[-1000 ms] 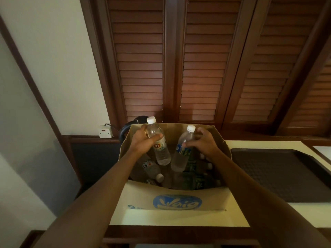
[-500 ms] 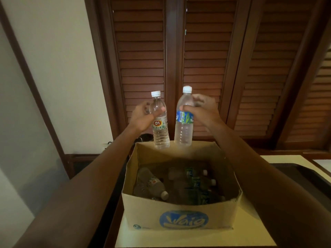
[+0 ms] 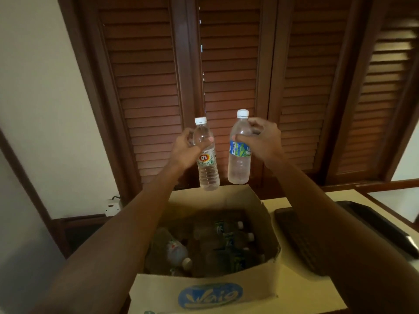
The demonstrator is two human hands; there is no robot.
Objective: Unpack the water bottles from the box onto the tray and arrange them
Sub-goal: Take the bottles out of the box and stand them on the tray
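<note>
our right forearm hides much of the tray [image 3: 383, 225], and the bottles left in the box [image 3: 269, 225] lie dim and hard to count. both arms reach forward and up. our left hand [image 3: 184, 148] is wrapped around the upper part of the left bottle [image 3: 207, 168]; our right hand [image 3: 264, 141] clasps the right bottle [image 3: 239, 164] at its shoulder. both bottles hang below the grips, above the box, near upright, caps up, just apart.
</note>
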